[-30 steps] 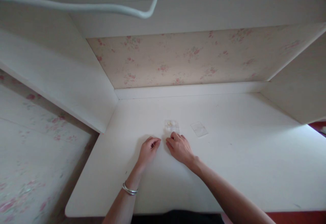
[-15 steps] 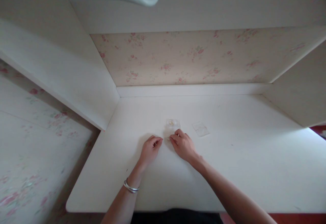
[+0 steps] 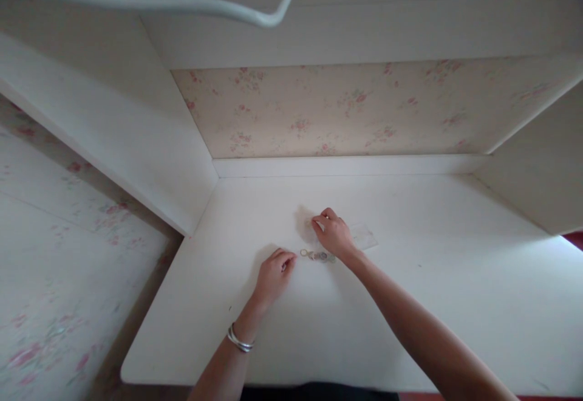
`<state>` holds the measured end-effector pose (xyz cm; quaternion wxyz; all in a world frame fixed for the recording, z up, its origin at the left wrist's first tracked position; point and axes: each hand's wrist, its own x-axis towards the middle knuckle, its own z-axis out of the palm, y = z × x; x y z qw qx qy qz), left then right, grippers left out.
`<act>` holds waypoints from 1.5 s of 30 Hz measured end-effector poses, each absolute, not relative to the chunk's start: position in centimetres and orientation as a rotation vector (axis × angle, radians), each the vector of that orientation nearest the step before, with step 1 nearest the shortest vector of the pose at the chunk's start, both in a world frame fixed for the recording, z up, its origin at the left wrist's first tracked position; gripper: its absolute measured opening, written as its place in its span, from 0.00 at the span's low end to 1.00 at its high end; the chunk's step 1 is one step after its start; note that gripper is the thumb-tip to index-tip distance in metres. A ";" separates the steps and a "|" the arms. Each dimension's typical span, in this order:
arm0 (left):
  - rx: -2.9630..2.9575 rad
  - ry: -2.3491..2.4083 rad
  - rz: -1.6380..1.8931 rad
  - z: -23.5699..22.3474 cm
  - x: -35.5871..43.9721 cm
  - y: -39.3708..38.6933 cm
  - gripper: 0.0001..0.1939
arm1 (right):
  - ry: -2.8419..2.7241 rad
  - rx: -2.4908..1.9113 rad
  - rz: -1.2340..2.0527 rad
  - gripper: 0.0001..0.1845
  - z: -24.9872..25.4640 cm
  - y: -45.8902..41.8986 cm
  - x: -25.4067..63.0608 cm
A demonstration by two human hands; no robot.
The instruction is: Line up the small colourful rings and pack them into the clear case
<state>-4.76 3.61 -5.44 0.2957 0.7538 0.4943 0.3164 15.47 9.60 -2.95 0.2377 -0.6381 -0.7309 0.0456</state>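
A keychain [image 3: 322,257] with a gold ring and small charms lies on the white table, between my hands. My left hand [image 3: 274,274] rests to the left of the ring, its thumb and finger pressed together; anything in the pinch is too small to make out. My right hand [image 3: 334,234] is above and right of the keychain, closed in a pinch. A faint see-through edge shows by its fingertips, but what they hold is unclear. Partly behind my right hand, a clear flat plastic piece [image 3: 365,238] lies on the table.
The white tabletop [image 3: 432,316] has a raised back strip [image 3: 364,164]. White side panels [image 3: 113,121] stand left and right. A white cable or tube [image 3: 182,5] hangs across the top left. A tiny dark speck [image 3: 230,308] lies left of my left forearm.
My right hand has moved away and up to where the clear case with a gold-coloured item was seen, uncovering the keychain. My left hand stays nearly in place. The view has shifted slightly.
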 end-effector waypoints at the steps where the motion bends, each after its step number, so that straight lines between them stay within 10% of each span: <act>1: 2.008 1.317 0.842 -5.5 -4.8 3.6 0.12 | -1.993 -1.759 0.157 0.13 -3.1 9.9 15.5; 31: 2.295 1.510 0.465 -4.7 -1.5 4.0 0.11 | -1.430 -1.688 0.456 0.18 -7.6 0.8 21.3; 45: 2.086 1.390 0.829 -3.7 -1.6 6.3 0.11 | -1.414 -1.664 0.496 0.17 -7.2 0.8 21.6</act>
